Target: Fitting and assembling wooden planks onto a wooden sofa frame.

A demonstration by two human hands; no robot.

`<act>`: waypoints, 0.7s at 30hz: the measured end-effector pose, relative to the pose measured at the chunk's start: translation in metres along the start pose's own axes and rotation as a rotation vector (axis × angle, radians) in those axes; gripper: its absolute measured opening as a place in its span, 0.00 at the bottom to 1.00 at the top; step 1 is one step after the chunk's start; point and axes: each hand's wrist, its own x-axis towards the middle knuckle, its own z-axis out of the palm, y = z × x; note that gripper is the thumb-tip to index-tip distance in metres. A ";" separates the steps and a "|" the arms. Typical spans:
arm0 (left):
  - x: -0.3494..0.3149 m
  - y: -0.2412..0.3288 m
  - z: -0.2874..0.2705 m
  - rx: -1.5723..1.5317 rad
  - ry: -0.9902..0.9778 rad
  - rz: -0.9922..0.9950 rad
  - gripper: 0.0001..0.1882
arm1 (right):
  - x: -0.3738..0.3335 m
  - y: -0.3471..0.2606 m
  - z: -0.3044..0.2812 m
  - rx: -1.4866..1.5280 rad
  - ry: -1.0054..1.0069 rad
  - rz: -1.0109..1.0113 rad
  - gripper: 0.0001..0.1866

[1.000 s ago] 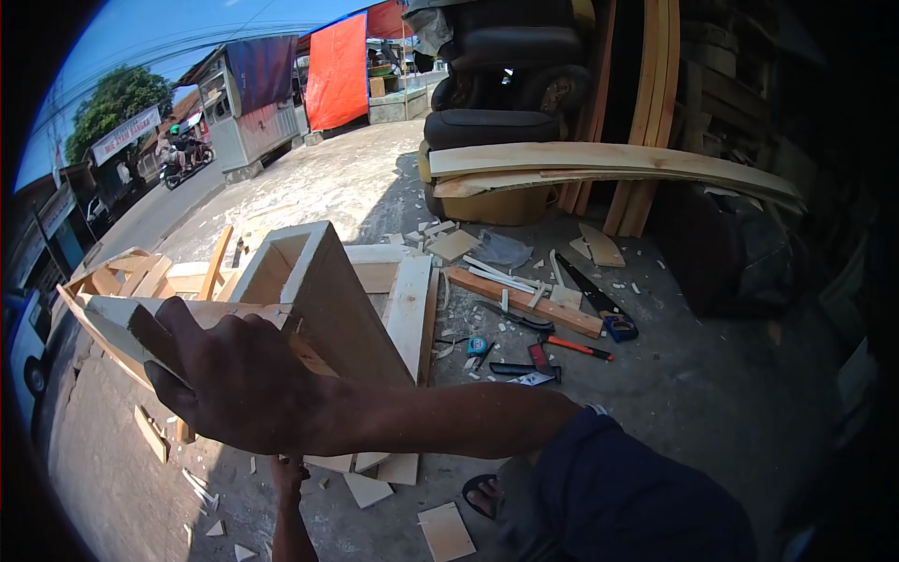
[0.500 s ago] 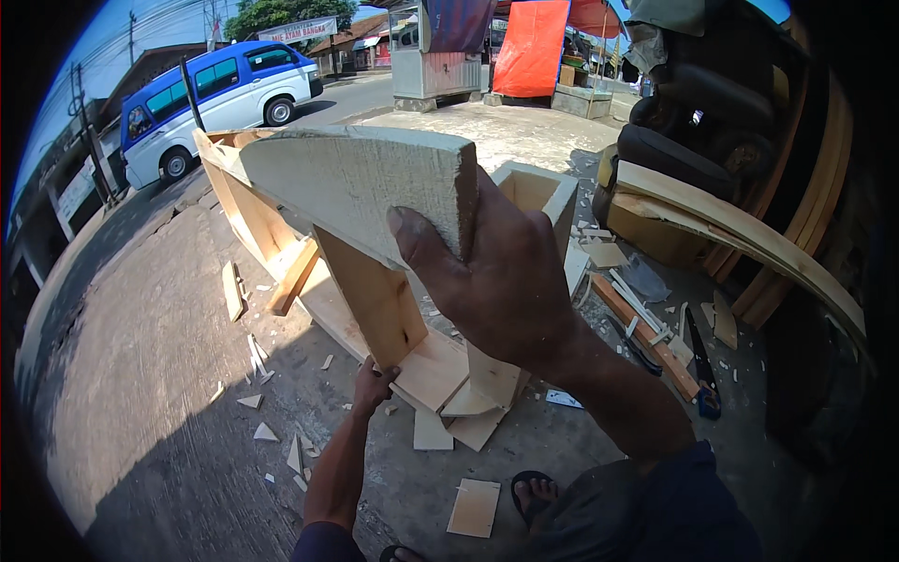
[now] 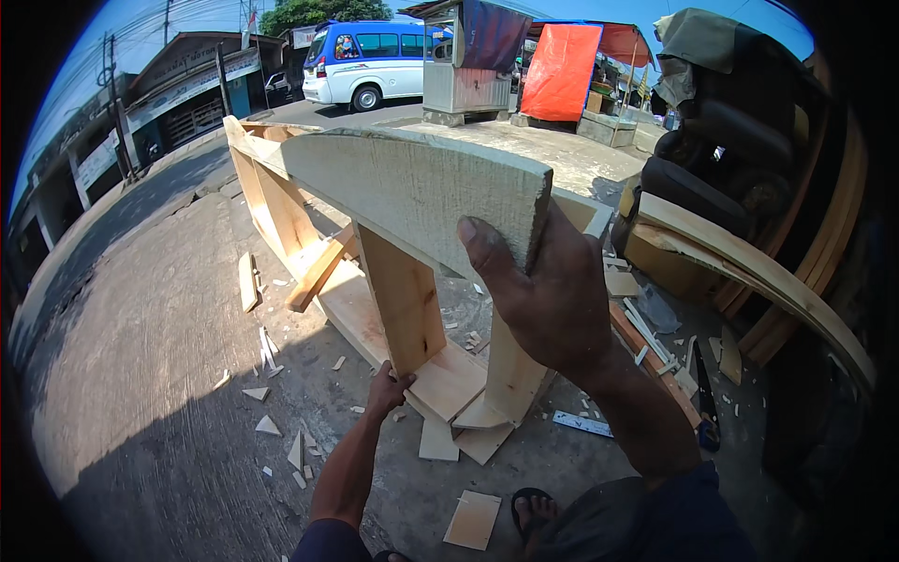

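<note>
A long wooden frame (image 3: 346, 295) of pale boards stretches from near my feet toward the far left. Across its upper side, close to me, lies a pale board (image 3: 403, 183) with a curved top edge; whether it is fastened there I cannot tell. My right hand (image 3: 552, 300) grips the board's near right end, thumb on its face and the other fingers hidden behind. Lower down, my left hand (image 3: 390, 389) is closed round the frame's bottom edge, at the foot of an upright panel (image 3: 403, 300). A loose wooden bar (image 3: 318, 273) leans inside the frame.
A handsaw (image 3: 704, 403), wooden strips and a metal ruler (image 3: 582, 423) lie at right. Offcuts (image 3: 268, 425) are scattered at left, and a small panel (image 3: 472, 521) is near my sandalled foot. Stacked seats (image 3: 730, 150) and long boards stand right. Beyond, a van (image 3: 370, 66) is on the road.
The view has turned slightly left. My right hand and the curved board end have shifted right in the picture, both hands keeping their grip. The van has moved right along the road.
</note>
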 end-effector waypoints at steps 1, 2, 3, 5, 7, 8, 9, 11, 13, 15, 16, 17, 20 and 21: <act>-0.001 -0.005 -0.003 -0.040 0.010 -0.002 0.22 | 0.000 0.006 0.005 -0.011 0.023 -0.070 0.19; -0.002 -0.006 -0.004 -0.035 0.003 0.007 0.22 | 0.001 0.009 0.008 -0.023 0.044 -0.142 0.19; -0.002 -0.007 -0.005 -0.038 0.013 0.000 0.22 | 0.001 0.008 0.008 -0.015 0.041 -0.120 0.19; -0.004 0.000 -0.001 -0.034 0.034 -0.002 0.23 | 0.001 0.009 0.006 -0.019 0.050 -0.129 0.19; -0.003 0.002 0.001 -0.039 0.025 0.005 0.23 | 0.002 0.010 0.005 -0.019 0.056 -0.136 0.19; -0.004 0.002 0.001 -0.047 0.025 0.004 0.23 | 0.002 0.011 0.005 -0.011 0.051 -0.131 0.20; -0.005 0.002 0.001 -0.044 0.020 0.007 0.23 | 0.002 0.012 0.005 -0.004 0.045 -0.125 0.21; -0.007 0.006 0.001 -0.050 0.034 -0.005 0.22 | 0.001 0.012 0.005 -0.021 0.052 -0.133 0.22; -0.005 0.002 0.001 -0.041 0.032 0.011 0.22 | 0.001 0.012 0.005 -0.033 0.055 -0.140 0.23; -0.004 -0.003 -0.002 -0.033 0.037 0.022 0.22 | 0.001 0.011 0.005 -0.043 0.035 -0.124 0.25; -0.003 -0.002 -0.004 -0.016 0.019 -0.002 0.26 | 0.000 0.011 0.005 -0.046 0.033 -0.123 0.25; -0.003 -0.002 -0.004 0.001 0.002 -0.027 0.29 | 0.000 0.011 0.006 -0.040 0.043 -0.130 0.24; -0.007 -0.004 -0.004 -0.009 0.008 -0.044 0.29 | -0.001 0.012 0.008 -0.025 0.038 -0.132 0.22; -0.005 -0.003 -0.004 -0.014 0.013 -0.060 0.29 | 0.000 0.013 0.008 -0.022 0.034 -0.131 0.22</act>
